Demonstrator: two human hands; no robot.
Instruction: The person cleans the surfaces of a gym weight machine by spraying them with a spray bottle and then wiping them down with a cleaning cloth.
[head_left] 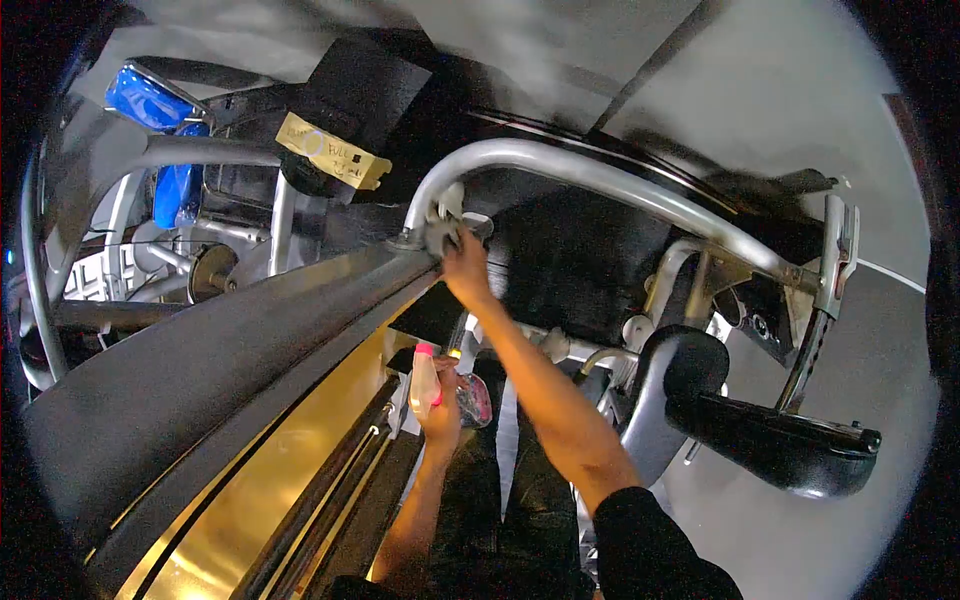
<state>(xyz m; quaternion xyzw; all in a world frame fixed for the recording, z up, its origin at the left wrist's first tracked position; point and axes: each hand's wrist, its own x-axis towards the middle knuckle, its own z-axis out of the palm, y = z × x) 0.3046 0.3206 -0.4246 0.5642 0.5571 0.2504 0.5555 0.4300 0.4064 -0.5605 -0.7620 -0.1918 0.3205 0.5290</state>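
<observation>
My right hand (466, 268) is closed on a grey cloth (440, 234). It presses the cloth against the lower end of a bent silver tube (540, 152), where the tube meets a long dark grey beam (250, 330). Lower down, my left hand (442, 412) is wrapped round the neck of a spray bottle (426, 376). The bottle has a pale head with pink parts, and its clear body shows to the right of the hand. My fingers hide part of the bottle.
Black padded seats (770, 440) of a gym machine stand on the right, near an upright metal post (838, 250). At the upper left are a cardboard sign (334, 150) with handwriting and blue pads (150, 98). A gold-toned panel (270, 480) runs below the beam.
</observation>
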